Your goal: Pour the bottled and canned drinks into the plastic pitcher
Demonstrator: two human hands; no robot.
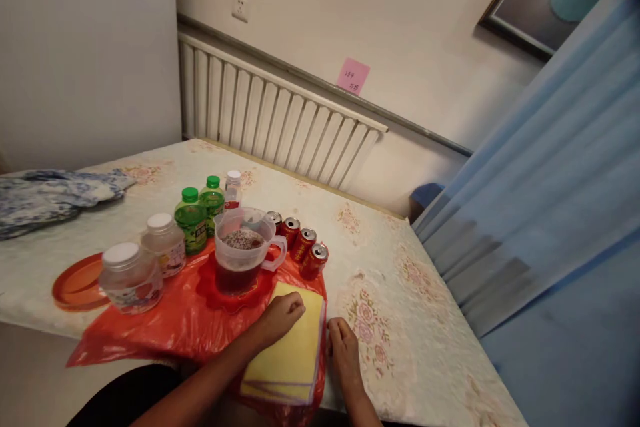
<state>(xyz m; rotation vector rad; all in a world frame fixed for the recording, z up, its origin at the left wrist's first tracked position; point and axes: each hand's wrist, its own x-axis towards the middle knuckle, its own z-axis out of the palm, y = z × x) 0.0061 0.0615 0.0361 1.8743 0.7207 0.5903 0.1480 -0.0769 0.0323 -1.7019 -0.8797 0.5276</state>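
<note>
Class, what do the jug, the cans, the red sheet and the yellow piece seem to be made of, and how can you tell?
Jug: probably plastic, slightly cloudy; dark liquid shows through.
Cans: likely metal, printed red; their tops look silvery.
Red sheet: apparently thin, glossy plastic, wrinkled with highlights.
Yellow piece: perhaps fabric, matte, purple-edged; no weave is discernible.

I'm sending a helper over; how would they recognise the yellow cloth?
On the flower-patterned tablecloth lies a red plastic sheet. On its right-hand part, beneath the person's left hand, is the flat yellow cloth: purple-edged, unlike the scalloped red dish beside it.
</note>
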